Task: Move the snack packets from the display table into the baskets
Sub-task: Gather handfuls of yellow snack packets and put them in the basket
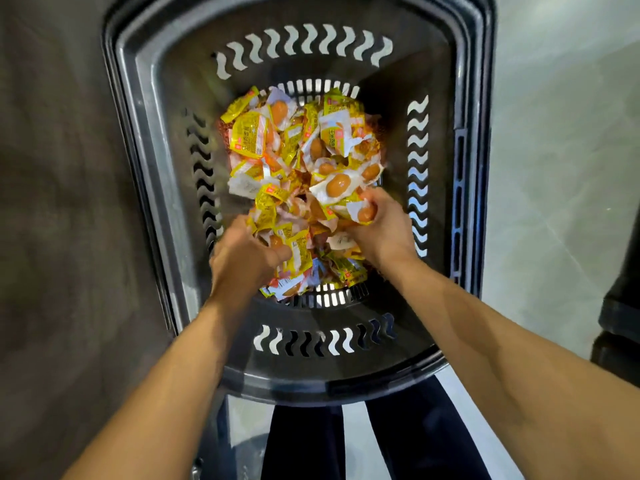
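Left hand (242, 259) and right hand (386, 225) each grip yellow snack packets (249, 136) with curled fingers, over the pile in the dark basket (346, 374).

Left grip (242, 252), right grip (382, 223), both curled

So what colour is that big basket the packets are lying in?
The basket is dark grey, nearly black, seen best in the head view.
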